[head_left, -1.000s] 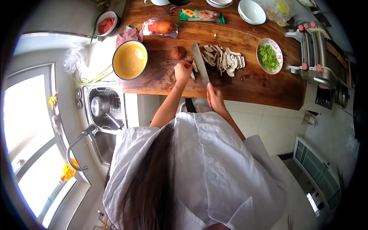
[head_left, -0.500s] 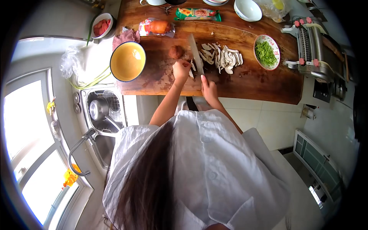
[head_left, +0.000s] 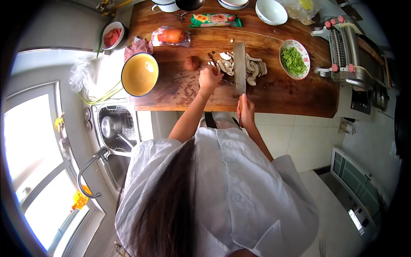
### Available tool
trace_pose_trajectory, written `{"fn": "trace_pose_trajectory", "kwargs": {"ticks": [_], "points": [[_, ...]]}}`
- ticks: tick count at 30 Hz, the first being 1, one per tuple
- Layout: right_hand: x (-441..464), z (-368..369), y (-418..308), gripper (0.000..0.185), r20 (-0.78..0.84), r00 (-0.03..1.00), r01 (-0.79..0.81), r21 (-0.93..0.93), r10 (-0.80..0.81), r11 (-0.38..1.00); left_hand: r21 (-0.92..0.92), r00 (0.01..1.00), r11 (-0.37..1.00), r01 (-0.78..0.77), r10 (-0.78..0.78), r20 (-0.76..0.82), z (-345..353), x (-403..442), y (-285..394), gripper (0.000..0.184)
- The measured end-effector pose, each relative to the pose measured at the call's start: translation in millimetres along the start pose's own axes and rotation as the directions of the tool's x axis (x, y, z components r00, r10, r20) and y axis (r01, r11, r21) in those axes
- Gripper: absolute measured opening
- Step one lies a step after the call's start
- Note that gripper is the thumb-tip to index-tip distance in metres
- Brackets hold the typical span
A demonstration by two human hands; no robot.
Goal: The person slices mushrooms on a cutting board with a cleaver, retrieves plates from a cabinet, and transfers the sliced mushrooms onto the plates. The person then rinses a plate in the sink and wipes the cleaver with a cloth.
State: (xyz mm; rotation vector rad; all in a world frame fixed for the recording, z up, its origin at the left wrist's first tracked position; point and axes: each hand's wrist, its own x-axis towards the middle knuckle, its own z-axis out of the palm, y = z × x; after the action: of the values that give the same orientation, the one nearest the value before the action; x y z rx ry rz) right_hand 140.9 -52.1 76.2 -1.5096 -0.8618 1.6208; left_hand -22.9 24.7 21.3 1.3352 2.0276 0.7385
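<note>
My right hand [head_left: 245, 110] is wrapped round the handle of a cleaver [head_left: 239, 70]. Its broad blade points away from me and lies across the pile of sliced mushrooms [head_left: 252, 70], hiding part of it. Left of the blade, my left hand [head_left: 209, 79] is curled with its fingertips against the nearer mushroom slices [head_left: 224, 66]; what lies under the fingers is partly hidden. A round reddish-brown lump [head_left: 192, 63] sits just beyond that hand on the wooden board [head_left: 171, 96].
A yellow-lined bowl [head_left: 140, 75] stands at the left, a bowl of chopped greens [head_left: 294, 60] at the right. Behind are an orange-filled packet [head_left: 171, 36], a green packet [head_left: 215, 20] and a white bowl [head_left: 271, 12]. A pasta machine [head_left: 349, 53] stands far right; a sink [head_left: 115, 128] is at left.
The cleaver has moved right and its blade has straightened, now over the mushroom pile. My left hand has shifted slightly right to the slices, and the slices are bunched closer together.
</note>
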Motion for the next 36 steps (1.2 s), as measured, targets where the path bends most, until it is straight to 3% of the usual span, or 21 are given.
{"fn": "trace_pose_trajectory", "kwargs": {"ticks": [6, 10, 12, 15, 19, 21, 24, 25, 27, 31, 36], "points": [[1.0, -2.4, 10.5, 0.043, 0.006, 0.999, -0.051, 0.023, 0.051, 0.998, -0.196, 0.999, 0.980, -0.029, 0.022, -0.034, -1.3, 0.1, -23.7, 0.016], [0.6, 0.4, 8.9, 0.043, 0.039, 0.998, -0.054, 0.004, 0.054, 0.999, -0.163, 0.995, 0.986, -0.019, 0.003, -0.096, -0.1, -3.4, -32.8, 0.019], [0.2, 1.9, 6.8, 0.042, 0.045, 0.997, -0.064, 0.006, 0.064, 0.998, -0.336, 0.989, 0.940, 0.053, -0.095, -0.110, 5.5, -2.6, -41.3, 0.024], [1.2, 2.5, 9.8, 0.042, 0.057, 0.995, -0.084, 0.016, 0.083, 0.996, -0.408, 0.979, 0.903, 0.133, -0.184, -0.090, 5.1, -5.0, -46.6, 0.029], [1.0, 3.2, 10.9, 0.042, 0.078, 0.994, -0.085, 0.024, 0.082, 0.996, -0.385, 0.976, 0.912, 0.138, -0.191, -0.102, -1.9, -13.3, -43.3, 0.032], [0.6, 3.3, 11.6, 0.042, 0.085, 0.993, -0.089, 0.015, 0.087, 0.996, -0.194, 0.971, 0.980, 0.037, -0.081, -0.226, -4.5, -18.0, -42.8, 0.035], [-0.1, 5.5, 12.8, 0.042, 0.104, 0.990, -0.089, -0.011, 0.090, 0.996, -0.109, 0.982, 0.994, -0.014, -0.007, -0.186, -7.4, -21.8, -49.5, 0.040], [-0.1, 5.8, 13.0, 0.042, 0.110, 0.990, -0.083, -0.028, 0.086, 0.996, -0.110, 0.982, 0.994, -0.011, -0.010, -0.188, -9.9, -23.9, -47.4, 0.040], [0.4, 6.8, 15.6, 0.044, 0.118, 0.990, -0.075, -0.044, 0.080, 0.996, -0.371, 0.989, 0.925, 0.086, -0.124, -0.079, -16.1, -30.8, -43.0, 0.038], [-3.0, 11.5, 15.2, 0.047, 0.136, 0.987, -0.078, -0.043, 0.084, 0.996, -0.399, 0.983, 0.905, 0.145, -0.176, -0.044, -26.0, -41.1, -49.8, 0.033], [-6.7, 18.1, 14.7, 0.046, 0.163, 0.981, -0.089, -0.097, 0.104, 0.991, -0.225, 0.990, 0.973, 0.043, -0.071, -0.119, -41.0, -56.6, -53.3, 0.020]]}}
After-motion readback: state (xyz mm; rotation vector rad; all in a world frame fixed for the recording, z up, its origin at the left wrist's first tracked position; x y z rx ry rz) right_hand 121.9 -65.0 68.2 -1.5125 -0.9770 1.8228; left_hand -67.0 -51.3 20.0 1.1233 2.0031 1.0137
